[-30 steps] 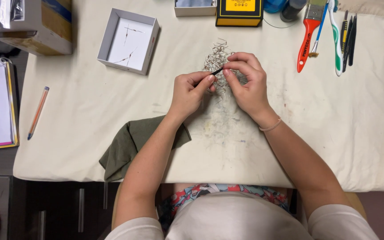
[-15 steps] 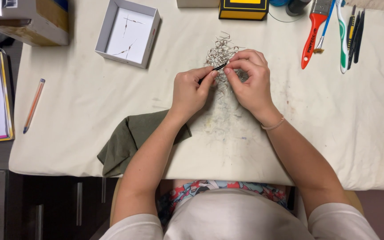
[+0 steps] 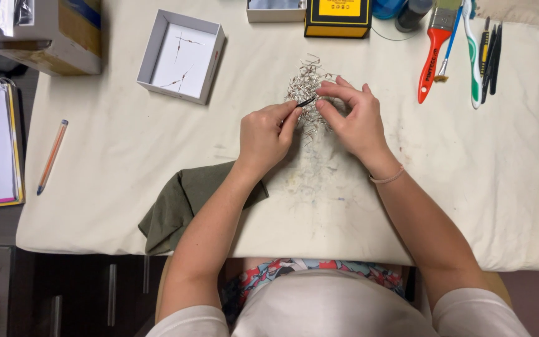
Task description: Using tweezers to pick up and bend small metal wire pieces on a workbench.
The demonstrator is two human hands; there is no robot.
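Between both hands, sorting step: left hand [image 3: 264, 134] pinching black tweezers [image 3: 307, 101], right hand [image 3: 352, 115] fingertips pinched at wire-component pile [image 3: 307, 84]; next likely needs a steady single-piece pull.

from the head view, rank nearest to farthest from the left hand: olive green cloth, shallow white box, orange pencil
1. olive green cloth, just below the left hand, under its forearm
2. shallow white box, up and to the left of it
3. orange pencil, far left near the table edge
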